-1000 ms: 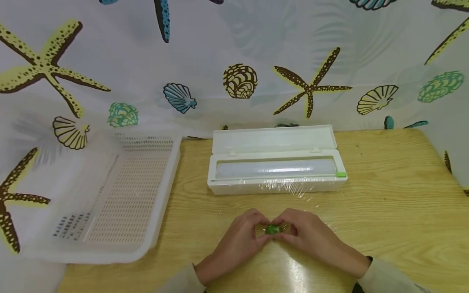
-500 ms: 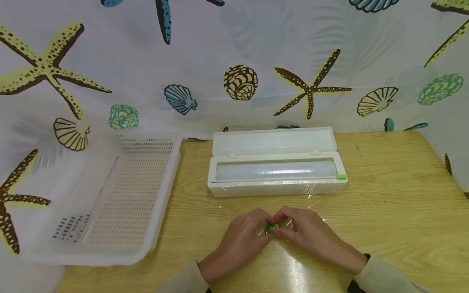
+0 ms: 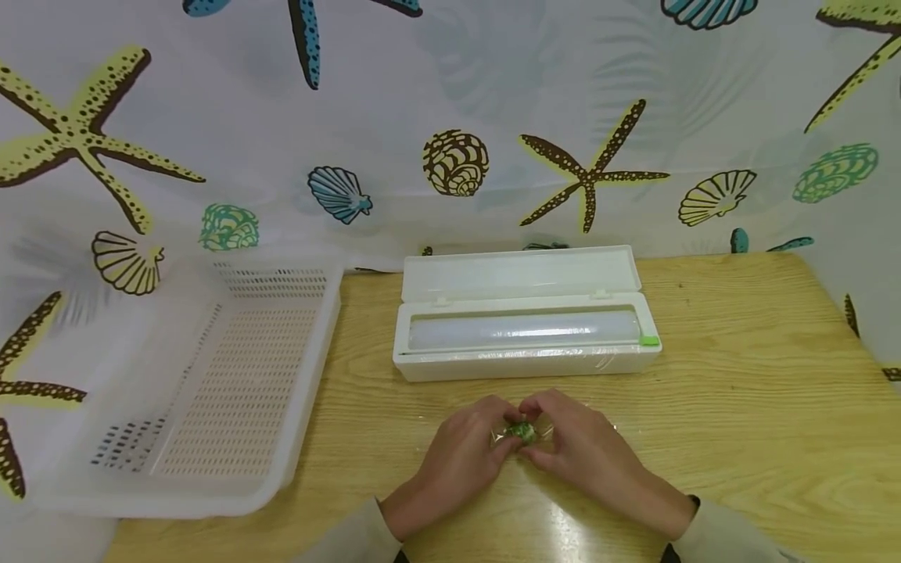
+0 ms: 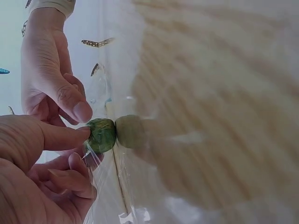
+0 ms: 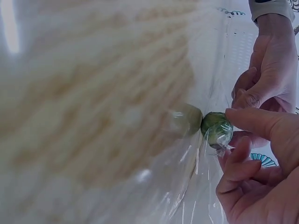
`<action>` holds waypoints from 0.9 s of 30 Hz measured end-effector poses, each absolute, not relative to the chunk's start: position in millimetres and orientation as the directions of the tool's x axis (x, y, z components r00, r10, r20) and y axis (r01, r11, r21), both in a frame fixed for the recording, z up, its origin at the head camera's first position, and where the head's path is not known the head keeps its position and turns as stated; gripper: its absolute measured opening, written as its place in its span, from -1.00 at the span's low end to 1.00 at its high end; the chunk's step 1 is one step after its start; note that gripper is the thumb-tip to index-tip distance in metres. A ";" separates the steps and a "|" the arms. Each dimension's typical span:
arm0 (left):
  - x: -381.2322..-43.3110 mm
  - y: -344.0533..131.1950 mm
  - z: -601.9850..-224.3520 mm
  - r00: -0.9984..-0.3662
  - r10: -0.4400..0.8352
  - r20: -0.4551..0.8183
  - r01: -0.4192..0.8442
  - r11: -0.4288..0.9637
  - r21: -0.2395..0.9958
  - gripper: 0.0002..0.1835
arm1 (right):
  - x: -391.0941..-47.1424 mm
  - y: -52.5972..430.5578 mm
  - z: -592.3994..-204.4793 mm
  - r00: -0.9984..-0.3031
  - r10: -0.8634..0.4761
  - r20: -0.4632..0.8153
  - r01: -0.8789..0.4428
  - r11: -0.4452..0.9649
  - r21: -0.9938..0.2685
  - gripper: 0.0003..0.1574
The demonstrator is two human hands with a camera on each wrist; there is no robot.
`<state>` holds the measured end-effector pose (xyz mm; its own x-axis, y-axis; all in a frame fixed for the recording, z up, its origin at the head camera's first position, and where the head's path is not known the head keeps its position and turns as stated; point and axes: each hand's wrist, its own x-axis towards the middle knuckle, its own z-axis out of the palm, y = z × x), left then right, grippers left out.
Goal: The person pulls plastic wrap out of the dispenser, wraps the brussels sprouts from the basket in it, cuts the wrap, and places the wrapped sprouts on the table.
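1. Judged risk: the clear film (image 5: 198, 154) could tear or bunch if the fingers pull unevenly, as it looks thin and creased.
2. The green ball (image 3: 521, 432) could slip out and roll toward the white box (image 3: 528, 366) if either pinch loosens on the slick film.
3. The ball lies on the near side of the box, at the tabletop (image 3: 739, 438), between the hands: the left hand (image 3: 461, 444) and right hand (image 3: 587, 444) both pinch it with curled fingers, thumbs nearest the viewer.

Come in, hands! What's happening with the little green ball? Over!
Left hand, right hand: both holding green ball. Ball: on table, clear film around it. In the way: nothing seen; open white box stands beyond.
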<state>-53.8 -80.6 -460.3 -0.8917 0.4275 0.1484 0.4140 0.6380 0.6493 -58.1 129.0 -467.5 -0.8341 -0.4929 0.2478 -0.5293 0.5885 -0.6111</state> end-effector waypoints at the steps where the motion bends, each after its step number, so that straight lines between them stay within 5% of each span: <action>1: -54.0 -81.1 -460.1 -0.895 0.421 0.146 0.407 0.639 0.653 -0.77 | -58.9 128.5 -468.2 -0.832 -0.496 0.249 -0.533 0.589 -0.607 -0.38; 11: -53.5 -81.2 -462.3 -0.885 0.412 0.217 0.453 0.655 0.605 -0.74 | -74.6 130.7 -470.1 -0.808 -0.511 0.293 -0.569 0.552 -0.610 -0.27; 27: -62.4 -81.3 -465.1 -0.830 0.494 0.257 0.544 0.618 0.568 -0.74 | -79.9 132.1 -463.7 -0.835 -0.522 0.172 -0.500 0.591 -0.633 -0.59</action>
<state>-62.4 -81.3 -465.1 -0.8304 0.4944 0.2568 0.5436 0.6183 0.5676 -79.9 132.1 -463.7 -0.8354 -0.5222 0.1717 -0.4997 0.5913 -0.6329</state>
